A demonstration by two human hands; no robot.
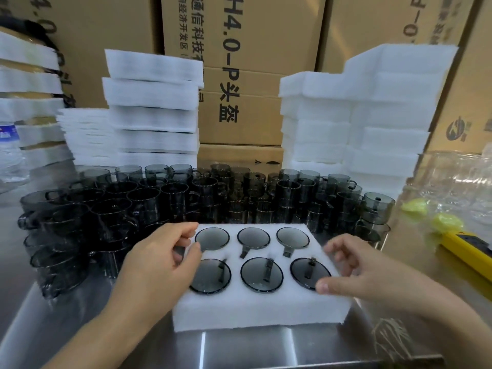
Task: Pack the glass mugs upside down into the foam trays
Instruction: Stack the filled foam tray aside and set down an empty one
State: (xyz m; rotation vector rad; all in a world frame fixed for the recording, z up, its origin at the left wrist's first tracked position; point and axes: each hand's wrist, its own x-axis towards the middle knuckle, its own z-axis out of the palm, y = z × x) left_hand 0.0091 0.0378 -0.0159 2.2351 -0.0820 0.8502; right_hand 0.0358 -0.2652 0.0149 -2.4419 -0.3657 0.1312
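Observation:
A white foam tray (255,304) lies on the steel table in front of me. All six of its round pockets hold smoky grey glass mugs, bottoms up, such as the front middle mug (261,274), with handles lying in the slots. My left hand (157,265) curls over the tray's left edge, thumb and fingers closed around it. My right hand (356,272) is at the tray's right edge, thumb pressed on the foam beside the front right mug (308,272), with its curled fingers slightly blurred. A crowd of loose mugs (186,198) stands behind and to the left.
Stacks of foam trays rise at the back left (151,107) and back right (372,115), in front of cardboard boxes (239,49). A yellow tool (468,249), yellow bits and clear plastic wrap (458,182) lie on the right. A water bottle (10,153) stands far left.

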